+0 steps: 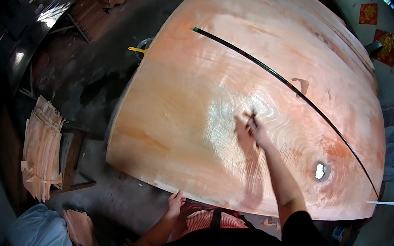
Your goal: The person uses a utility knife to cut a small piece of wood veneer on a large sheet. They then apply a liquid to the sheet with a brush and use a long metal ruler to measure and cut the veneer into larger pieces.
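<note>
Though near black strip (280, 77), right grip (256, 124) around dark item (253, 115), left grip (176, 203) unclear at edge of wooden sheet (174, 101)

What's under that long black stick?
The broad wooden sheet is under the black stick; pale, orange-streaked wood shows on both sides. The part directly beneath is covered and cannot be seen.

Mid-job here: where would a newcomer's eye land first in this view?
Probably on the large wood sheet filling the middle, and the long black strip slanting across it toward the lower right. Next, the bright hole in the sheet's lower right part. Then the right hand over the sheet's middle, with a small tool too blurred to identify.
</note>
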Tool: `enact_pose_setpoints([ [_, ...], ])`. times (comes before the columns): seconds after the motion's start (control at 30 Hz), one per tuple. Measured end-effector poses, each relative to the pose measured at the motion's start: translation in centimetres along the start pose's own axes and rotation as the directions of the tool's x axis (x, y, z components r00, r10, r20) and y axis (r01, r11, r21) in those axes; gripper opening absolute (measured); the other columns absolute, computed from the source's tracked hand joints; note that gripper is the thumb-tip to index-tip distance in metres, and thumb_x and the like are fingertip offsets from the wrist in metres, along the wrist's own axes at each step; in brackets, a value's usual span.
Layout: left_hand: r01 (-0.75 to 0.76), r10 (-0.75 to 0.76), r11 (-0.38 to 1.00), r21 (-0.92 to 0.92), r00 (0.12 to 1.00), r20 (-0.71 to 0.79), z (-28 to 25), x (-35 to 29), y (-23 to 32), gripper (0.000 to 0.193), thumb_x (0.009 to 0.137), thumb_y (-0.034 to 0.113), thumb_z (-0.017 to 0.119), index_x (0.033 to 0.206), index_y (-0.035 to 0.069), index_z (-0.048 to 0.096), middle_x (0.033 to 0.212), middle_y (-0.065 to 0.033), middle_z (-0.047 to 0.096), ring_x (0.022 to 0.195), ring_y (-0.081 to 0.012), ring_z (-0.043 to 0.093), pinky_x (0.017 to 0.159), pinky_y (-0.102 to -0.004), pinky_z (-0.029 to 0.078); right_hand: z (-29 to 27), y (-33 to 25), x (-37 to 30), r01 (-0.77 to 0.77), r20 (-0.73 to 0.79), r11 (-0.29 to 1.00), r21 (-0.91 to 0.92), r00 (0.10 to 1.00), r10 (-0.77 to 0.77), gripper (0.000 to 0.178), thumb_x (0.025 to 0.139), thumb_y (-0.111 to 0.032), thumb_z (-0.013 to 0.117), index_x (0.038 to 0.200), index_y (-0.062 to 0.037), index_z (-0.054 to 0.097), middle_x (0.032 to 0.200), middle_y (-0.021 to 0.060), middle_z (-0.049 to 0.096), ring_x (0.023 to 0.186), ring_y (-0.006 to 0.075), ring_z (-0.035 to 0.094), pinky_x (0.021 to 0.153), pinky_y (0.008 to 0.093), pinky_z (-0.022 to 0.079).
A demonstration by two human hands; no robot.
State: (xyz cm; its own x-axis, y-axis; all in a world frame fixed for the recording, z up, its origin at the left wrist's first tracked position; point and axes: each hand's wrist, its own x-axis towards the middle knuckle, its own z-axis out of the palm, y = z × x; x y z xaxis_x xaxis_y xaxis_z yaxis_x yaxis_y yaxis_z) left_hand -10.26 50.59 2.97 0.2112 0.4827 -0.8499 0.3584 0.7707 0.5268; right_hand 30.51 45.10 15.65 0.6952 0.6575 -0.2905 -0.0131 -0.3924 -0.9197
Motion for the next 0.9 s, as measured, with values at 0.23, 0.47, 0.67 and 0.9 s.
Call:
enact_pose_setpoints([
  [0.23,0.093,-0.144,0.908,0.409,0.985,0.096,-5.7,3.1,-1.2,0.028,0.080,0.033,0.052,0.092,0.007,0.052,0.080,-0.0049,0.060,0.057,-0.0104,0.054,0.050,-0.0233,0.043,6.7,8.1,-16.5,0.117,0.289,0.803,-0.584,0.955,0.070,0.022,0.075,-0.013,0.053,0.096,-0.0098,0.057,0.075,0.0148,0.058,0.068,0.0271,0.057,0.062,0.0346,0.045],
  [0.47,-0.150,0.105,0.896,0.418,0.986,0.127,-13.0,0.2,-0.6,0.026,0.080,0.027,0.054,0.090,0.004,0.055,0.073,-0.0048,0.060,0.055,-0.0071,0.054,0.046,-0.0192,0.041,10.5,9.9,-28.9,0.205,0.368,0.772,-0.602,0.929,0.041,0.030,0.073,-0.016,0.053,0.103,-0.0150,0.054,0.080,0.0150,0.058,0.073,0.0305,0.056,0.065,0.0373,0.045],
  [0.67,-0.270,0.228,0.830,0.488,0.963,0.144,-22.1,-1.8,-5.2,0.025,0.079,0.026,0.054,0.089,0.004,0.057,0.072,-0.0045,0.060,0.054,-0.0072,0.052,0.046,-0.0193,0.040,15.9,7.3,-32.6,0.290,0.471,0.734,-0.614,0.881,0.046,0.030,0.073,-0.019,0.053,0.103,-0.0161,0.054,0.081,0.0152,0.058,0.075,0.0312,0.056,0.065,0.0390,0.045],
  [0.9,-0.118,0.150,0.969,0.219,0.980,-0.134,-32.4,-2.6,-9.1,0.027,0.079,0.027,0.055,0.094,0.004,0.055,0.073,-0.0041,0.060,0.055,-0.0086,0.054,0.050,-0.0218,0.042,22.6,3.8,-32.8,0.434,0.617,0.614,-0.659,0.779,0.111,0.033,0.074,-0.030,0.051,0.103,-0.0129,0.054,0.080,0.0159,0.059,0.074,0.0304,0.057,0.065,0.0388,0.045],
])
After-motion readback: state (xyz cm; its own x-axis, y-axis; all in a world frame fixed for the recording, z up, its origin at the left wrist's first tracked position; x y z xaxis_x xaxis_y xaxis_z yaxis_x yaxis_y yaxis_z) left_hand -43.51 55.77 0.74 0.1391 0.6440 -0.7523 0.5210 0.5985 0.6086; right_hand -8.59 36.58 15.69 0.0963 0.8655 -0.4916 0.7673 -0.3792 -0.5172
